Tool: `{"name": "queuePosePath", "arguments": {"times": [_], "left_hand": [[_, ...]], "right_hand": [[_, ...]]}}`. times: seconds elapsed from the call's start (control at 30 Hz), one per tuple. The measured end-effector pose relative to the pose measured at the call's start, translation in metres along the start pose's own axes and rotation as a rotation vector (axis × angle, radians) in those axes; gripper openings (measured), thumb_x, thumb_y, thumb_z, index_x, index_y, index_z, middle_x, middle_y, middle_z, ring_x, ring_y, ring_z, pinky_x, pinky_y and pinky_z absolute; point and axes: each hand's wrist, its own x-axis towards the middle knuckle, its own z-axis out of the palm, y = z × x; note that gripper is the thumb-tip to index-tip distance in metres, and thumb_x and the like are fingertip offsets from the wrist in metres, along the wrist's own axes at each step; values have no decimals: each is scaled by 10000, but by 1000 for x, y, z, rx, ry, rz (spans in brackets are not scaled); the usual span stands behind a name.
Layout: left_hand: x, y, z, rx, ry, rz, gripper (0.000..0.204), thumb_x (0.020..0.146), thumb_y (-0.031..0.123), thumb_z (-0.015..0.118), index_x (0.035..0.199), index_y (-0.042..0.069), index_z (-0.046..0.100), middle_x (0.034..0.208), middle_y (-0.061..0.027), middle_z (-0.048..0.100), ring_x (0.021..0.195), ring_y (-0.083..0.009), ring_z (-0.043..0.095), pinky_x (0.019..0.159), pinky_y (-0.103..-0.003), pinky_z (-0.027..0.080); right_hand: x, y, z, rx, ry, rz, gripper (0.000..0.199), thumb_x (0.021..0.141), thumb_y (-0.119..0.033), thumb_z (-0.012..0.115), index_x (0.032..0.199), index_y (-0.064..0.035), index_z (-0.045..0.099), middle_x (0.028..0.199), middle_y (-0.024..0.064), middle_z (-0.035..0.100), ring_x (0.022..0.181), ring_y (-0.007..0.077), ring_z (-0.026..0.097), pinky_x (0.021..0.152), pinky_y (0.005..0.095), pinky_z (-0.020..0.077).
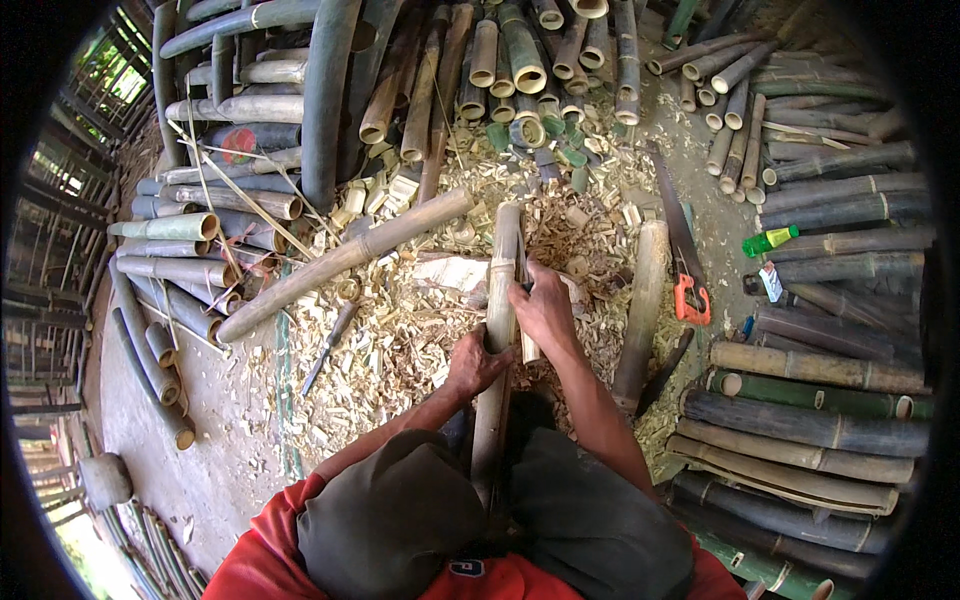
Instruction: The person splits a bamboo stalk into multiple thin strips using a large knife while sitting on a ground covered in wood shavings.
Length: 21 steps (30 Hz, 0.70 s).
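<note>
An upright bamboo pole (503, 245) stands between my knees, its far end among the shavings. My left hand (480, 362) is closed around its lower part, thumb along the near side. Against the pole's right side, my right hand (545, 308) is closed in a grip. A pale, narrow piece (530, 347) shows below that hand, and something dark sits by its fingers. Whether these belong to one tool or to a split of bamboo, I cannot tell. Bamboo shavings (390, 365) lie thick around the pole.
A long bamboo pole (350, 265) slants at the left, with a dark-bladed knife (330, 345) below it. On the right are another bamboo length (643, 300) and an orange-handled saw (690, 298). Stacked bamboo (820, 430) lines the right, near a green bottle (770, 241).
</note>
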Motion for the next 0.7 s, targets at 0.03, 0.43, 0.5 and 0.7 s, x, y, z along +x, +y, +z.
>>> {"name": "queuePosePath", "arguments": {"times": [0.03, 0.43, 0.5, 0.7], "left_hand": [[1, -1, 0, 6, -4, -2, 608, 795, 472, 834, 1002, -62, 631, 880, -274, 706, 869, -426, 709, 787, -494, 544], [13, -33, 1, -375, -121, 121, 520, 811, 329, 834, 1114, -65, 680, 933, -241, 741, 853, -328, 720, 806, -432, 551], [14, -33, 2, -415, -128, 108, 536, 805, 332, 834, 1118, -73, 676, 937, -250, 739, 863, -353, 721, 826, -438, 553], [15, -31, 1, -290, -123, 87, 550, 811, 319, 829, 1146, -83, 659, 962, -263, 736, 904, -363, 729, 842, -449, 557]], "right_hand": [[7, 0, 0, 6, -31, 50, 566, 935, -228, 669, 1372, 110, 545, 1310, 335, 620, 1225, 445, 621, 1072, 462, 488], [-57, 19, -26, 1120, -106, 302, 242, 1019, -246, 546, 1160, -50, 550, 821, 133, 678, 574, 228, 673, 473, 362, 579], [-64, 19, -21, 1146, -113, 384, 242, 1011, -221, 568, 1172, -40, 574, 795, 134, 676, 556, 227, 663, 467, 362, 567], [-69, 15, -22, 1290, -152, 498, 369, 1018, -225, 540, 1333, -33, 548, 815, 138, 676, 545, 244, 659, 459, 372, 569]]}}
